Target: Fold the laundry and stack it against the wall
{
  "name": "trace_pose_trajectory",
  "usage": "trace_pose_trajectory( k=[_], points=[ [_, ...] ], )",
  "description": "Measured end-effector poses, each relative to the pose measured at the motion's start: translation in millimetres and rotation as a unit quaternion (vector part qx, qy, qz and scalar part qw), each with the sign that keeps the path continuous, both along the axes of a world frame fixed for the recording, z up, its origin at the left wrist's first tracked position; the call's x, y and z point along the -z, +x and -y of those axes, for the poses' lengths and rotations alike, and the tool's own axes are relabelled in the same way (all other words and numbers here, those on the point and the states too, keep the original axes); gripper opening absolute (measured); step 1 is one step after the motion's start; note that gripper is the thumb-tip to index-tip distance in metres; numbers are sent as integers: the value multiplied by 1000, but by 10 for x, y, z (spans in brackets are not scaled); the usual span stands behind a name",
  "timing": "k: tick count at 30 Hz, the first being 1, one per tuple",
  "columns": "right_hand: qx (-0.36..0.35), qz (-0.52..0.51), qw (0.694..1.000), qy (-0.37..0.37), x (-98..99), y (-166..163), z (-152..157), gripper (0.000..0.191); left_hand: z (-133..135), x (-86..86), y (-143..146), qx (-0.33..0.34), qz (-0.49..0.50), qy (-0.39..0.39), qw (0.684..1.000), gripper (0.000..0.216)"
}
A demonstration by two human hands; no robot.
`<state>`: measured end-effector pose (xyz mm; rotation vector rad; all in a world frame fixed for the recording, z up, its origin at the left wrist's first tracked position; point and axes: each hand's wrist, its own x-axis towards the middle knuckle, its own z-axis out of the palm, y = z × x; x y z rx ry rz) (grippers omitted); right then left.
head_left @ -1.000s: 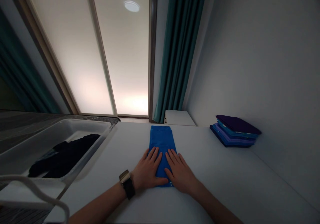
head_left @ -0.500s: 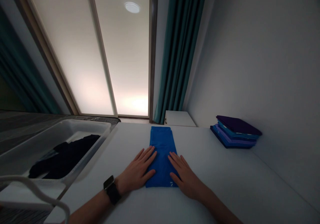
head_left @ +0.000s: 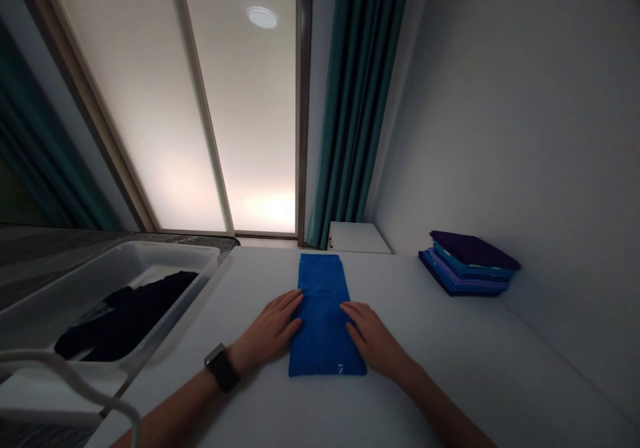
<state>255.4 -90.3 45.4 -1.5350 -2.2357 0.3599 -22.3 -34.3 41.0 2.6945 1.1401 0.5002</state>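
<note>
A blue garment (head_left: 323, 328), folded into a long narrow strip, lies flat on the white table (head_left: 250, 408) in front of me. Small pale lettering shows near its lower right corner. My left hand (head_left: 273, 325), with a dark watch (head_left: 221, 368) on the wrist, rests at the strip's left edge, fingertips touching the cloth. At the right edge, my right hand (head_left: 373, 335) lies with its fingers stretched over the fabric. Both hands are open and neither grips the cloth.
To the right, a stack of folded clothes (head_left: 470, 265) in purple and blue stands near the wall. A translucent plastic bin (head_left: 210, 256) with dark clothing (head_left: 130, 311) inside is at the left. A pale curved cable or tube (head_left: 75, 381) crosses the lower left. Beyond the table is a white cabinet (head_left: 357, 237).
Both hands have drawn outward from the middle of the blue garment to its side edges. The garment stays in place, and the view has shifted slightly.
</note>
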Motion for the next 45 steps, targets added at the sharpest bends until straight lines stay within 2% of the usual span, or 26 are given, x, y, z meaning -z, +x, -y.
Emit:
trace_pose_trajectory(
  k=[5,10,14,19,23,27,34,45],
  points=[
    [23,23,999,44,-6,-94,-469,40,-349,-49,79,27,4,-15,1000,51],
    [54,70,996,33,67,-249,-607,38,-458,60,86,34,4,-26,999,50],
    [80,60,994,46,123,-308,-601,33,-624,95,45,-13,58,-42,997,46],
    [149,37,986,60,173,-300,-651,28,-1065,83,113,-154,167,-103,968,39],
    [158,41,985,59,201,-282,-667,21,-1416,119,275,-180,180,-124,959,41],
    [151,41,986,55,219,-274,-663,19,-1625,155,427,-194,174,-130,957,41],
    [139,39,988,52,217,-274,-670,18,-1739,179,495,-193,136,-136,962,29],
    [141,35,988,54,235,-269,-691,19,-1672,164,512,-177,131,-118,968,23]
  ],
)
